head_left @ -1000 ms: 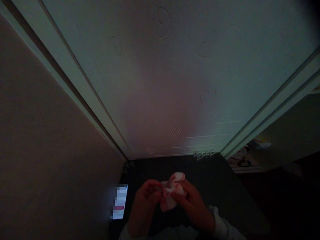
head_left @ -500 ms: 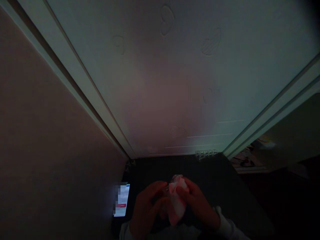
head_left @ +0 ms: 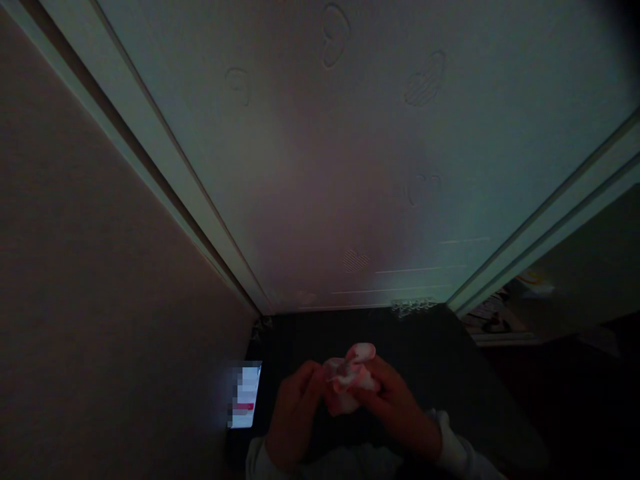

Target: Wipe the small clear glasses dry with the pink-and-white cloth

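Note:
Between my hands is a crumpled pink-and-white piece of soft, thin material (head_left: 345, 400); in this dim light I cannot make out whether it is cloth, paper or a wrapper. My left hand (head_left: 295, 410) pinches its left edge with thumb and fingertips. On the other side my right hand (head_left: 393, 403) is closed around its right part, the thumb lying across the front. One rounded fold sticks up above the right fingers. Both hands are above a dark surface (head_left: 300, 340).
A lit phone (head_left: 245, 397) leans near the wall (head_left: 125, 320) at the left. Ahead rises a pale panel (head_left: 345, 187) with embossed hearts. A lacy silver-looking strip (head_left: 414, 307) lies at its foot. An opening at the right shows some items (head_left: 493, 313).
The soft piece, hanging down long between my hands before, is now bunched up and higher, with a fold on top. My left hand has come in against its left edge.

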The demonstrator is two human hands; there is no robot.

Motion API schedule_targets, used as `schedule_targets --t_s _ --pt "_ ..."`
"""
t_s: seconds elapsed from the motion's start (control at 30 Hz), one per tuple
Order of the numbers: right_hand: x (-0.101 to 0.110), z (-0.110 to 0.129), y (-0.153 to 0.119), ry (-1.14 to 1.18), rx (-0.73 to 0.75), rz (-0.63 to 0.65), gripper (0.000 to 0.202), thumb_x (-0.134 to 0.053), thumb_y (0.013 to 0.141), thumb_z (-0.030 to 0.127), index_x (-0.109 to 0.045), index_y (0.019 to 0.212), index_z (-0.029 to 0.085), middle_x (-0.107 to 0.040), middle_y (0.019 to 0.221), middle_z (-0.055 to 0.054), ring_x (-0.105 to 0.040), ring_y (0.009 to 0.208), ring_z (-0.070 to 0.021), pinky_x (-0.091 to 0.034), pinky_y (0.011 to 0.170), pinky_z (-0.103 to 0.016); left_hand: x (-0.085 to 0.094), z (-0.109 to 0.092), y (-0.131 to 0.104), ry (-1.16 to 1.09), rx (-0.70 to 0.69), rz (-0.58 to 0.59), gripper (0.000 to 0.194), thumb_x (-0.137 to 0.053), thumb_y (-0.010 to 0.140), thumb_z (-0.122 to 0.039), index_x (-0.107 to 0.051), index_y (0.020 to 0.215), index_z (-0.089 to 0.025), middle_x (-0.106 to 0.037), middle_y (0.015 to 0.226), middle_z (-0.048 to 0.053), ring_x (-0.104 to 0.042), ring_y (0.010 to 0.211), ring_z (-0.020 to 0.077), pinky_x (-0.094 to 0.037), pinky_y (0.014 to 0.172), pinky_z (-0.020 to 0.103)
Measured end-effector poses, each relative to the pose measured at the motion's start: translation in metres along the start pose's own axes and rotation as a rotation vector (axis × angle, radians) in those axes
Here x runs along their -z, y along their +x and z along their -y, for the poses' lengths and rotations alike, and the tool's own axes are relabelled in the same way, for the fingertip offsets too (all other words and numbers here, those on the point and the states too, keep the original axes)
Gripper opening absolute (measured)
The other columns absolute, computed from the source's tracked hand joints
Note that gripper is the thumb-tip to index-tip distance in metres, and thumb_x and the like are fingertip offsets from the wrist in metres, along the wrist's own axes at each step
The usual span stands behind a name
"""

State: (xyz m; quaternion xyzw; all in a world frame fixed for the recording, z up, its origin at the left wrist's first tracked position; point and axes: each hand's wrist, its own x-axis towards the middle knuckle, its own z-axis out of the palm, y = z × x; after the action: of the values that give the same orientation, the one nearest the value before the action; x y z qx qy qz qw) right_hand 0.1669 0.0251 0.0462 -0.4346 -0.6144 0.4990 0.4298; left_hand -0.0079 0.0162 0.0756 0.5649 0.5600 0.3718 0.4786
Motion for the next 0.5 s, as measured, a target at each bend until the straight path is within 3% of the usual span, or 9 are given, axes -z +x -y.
schedule_targets --t_s 0.1,0.23,0.37,0.5 --pt "0.0 0.002 0.0 -0.037 0.065 0.013 0.018 -0.059 0.08 0.028 -0.072 0.092 0.024 -0.067 0.099 -0.007 -0.057 0.093 -0.0239 -0.045 0.083 -0.034 -0.001 0.0 0.002 -0.004 0.049 0.039 0.056 -0.031 0.085 -0.063 -0.052 0.056 -0.019 -0.055 0.056 0.0 -0.051 0.058 0.0165 -0.042 0.06 0.028" --pt "-0.001 0.001 0.001 -0.023 0.01 -0.049 0.016 -0.06 0.076 0.029 -0.072 0.084 0.021 -0.068 0.09 -0.008 -0.059 0.085 -0.0238 -0.047 0.079 -0.034 -0.002 0.005 0.002 -0.003 0.045 -0.043 0.055 -0.035 0.083 -0.064 -0.06 0.067 -0.018 -0.058 0.062 0.001 -0.053 0.062 0.0176 -0.043 0.063 0.029" --pt "-0.004 -0.001 0.0 0.078 -0.091 -0.089 0.016 -0.061 0.074 0.031 -0.07 0.083 0.02 -0.068 0.086 -0.007 -0.06 0.079 -0.0221 -0.049 0.073 -0.033 0.003 0.011 0.001 -0.099 -0.032 -0.019 0.043 -0.058 0.078 -0.05 -0.061 0.108 -0.019 -0.065 0.079 0.002 -0.059 0.073 0.0183 -0.047 0.071 0.029" --pt "-0.004 -0.003 0.0 0.178 -0.166 -0.067 0.022 -0.063 0.073 0.033 -0.068 0.089 0.018 -0.067 0.086 -0.006 -0.06 0.077 -0.0219 -0.049 0.068 -0.031 0.009 0.01 0.0 0.011 -0.011 0.019 0.038 -0.072 0.066 -0.028 -0.066 0.104 -0.022 -0.071 0.09 0.004 -0.063 0.084 0.0212 -0.048 0.079 0.032"
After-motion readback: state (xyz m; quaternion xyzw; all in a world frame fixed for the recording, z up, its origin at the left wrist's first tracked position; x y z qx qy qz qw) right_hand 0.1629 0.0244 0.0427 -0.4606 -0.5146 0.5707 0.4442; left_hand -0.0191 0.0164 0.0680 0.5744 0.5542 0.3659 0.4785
